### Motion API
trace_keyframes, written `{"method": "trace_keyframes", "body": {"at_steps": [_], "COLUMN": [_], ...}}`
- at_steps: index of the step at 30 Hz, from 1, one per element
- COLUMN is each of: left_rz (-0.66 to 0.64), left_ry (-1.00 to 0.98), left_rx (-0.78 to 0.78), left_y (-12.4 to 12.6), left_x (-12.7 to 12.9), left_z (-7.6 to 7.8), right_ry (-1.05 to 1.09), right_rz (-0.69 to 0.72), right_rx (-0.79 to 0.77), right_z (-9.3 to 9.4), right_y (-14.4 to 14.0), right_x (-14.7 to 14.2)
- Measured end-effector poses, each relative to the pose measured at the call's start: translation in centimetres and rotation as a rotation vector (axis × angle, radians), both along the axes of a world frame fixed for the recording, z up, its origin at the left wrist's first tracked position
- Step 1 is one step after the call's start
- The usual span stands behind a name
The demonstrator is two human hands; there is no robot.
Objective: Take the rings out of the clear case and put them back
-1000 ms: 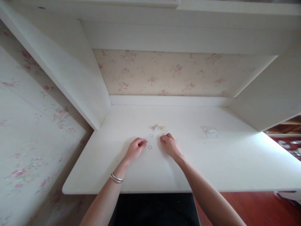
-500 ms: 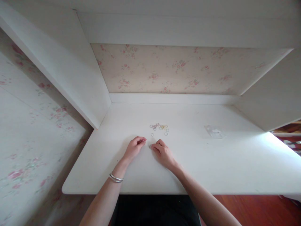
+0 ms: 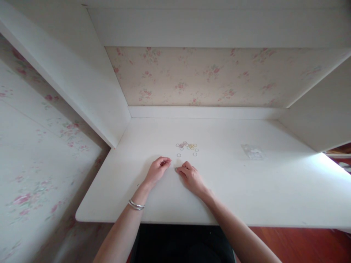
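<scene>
My right hand rests on the white tabletop, its fingertips pressed together on a small ring whose edge barely shows. Just to its left, my left hand is closed in a pinch, thumb against fingers. Whatever is in that pinch, if anything, is too small to make out. Beyond both hands lies a loose cluster of thin rings, with pinkish rings on the left and yellow rings on the right. Two pale rings, a left one and a right one, lie nearer to my hands.
A clear plastic bag lies on the right of the tabletop. White side panels, one on the left, and a low back ledge enclose the desk. A small dark speck sits below the bag.
The camera view has shifted slightly. My hands keep nearly the same pose, and the ring at my right fingertips shows less than before. The cluster of rings looks the same.
</scene>
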State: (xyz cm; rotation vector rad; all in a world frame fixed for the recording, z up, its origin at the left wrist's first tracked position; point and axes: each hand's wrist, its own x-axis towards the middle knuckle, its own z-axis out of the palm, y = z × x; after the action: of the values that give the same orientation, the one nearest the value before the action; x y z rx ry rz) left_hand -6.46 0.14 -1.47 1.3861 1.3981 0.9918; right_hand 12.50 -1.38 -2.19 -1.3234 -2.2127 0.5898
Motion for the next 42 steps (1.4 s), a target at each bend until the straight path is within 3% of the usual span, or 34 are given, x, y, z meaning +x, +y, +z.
{"method": "trace_keyframes", "body": {"at_steps": [5, 9, 18, 24, 28, 32, 36, 42], "left_rz": [-0.006, -0.018, -0.107, -0.189, -0.237, -0.256, -0.215, -0.225], "left_ry": [0.03, 0.128, 0.426, 0.661, 0.699, 0.585, 0.453, 0.487], "left_rx": [0.021, 0.123, 0.264, 0.289, 0.279, 0.297, 0.35, 0.418], "left_y": [0.0, 0.1, 3.0, 4.3, 4.6, 3.6, 1.1, -1.8], "left_x": [0.1, 0.4, 2.5, 3.8, 3.5, 3.0, 2.7, 2.4], "left_z": [-0.1, -0.4, -0.1, 0.3, 0.2, 0.0, -0.1, -0.5], "right_ry": [0.196, 0.35, 0.336, 0.265, 0.254, 0.251, 0.256, 0.248], "right_rz": [-0.031, -0.188, -0.421, -0.35, -0.329, -0.329, -0.318, -0.302], "right_rx": [-0.007, -0.012, -0.025, -0.017, -0.033, -0.038, -0.048, -0.055], "right_z": [0.1, 0.7, -0.3, -0.1, 0.0, -0.3, -0.4, 0.0], "right_y": [0.0, -0.2, -1.2, -1.6, -1.7, -1.5, -1.5, -1.6], "right_x": [0.3, 1.7, 6.8, 6.7, 6.8, 7.0, 7.0, 7.0]}}
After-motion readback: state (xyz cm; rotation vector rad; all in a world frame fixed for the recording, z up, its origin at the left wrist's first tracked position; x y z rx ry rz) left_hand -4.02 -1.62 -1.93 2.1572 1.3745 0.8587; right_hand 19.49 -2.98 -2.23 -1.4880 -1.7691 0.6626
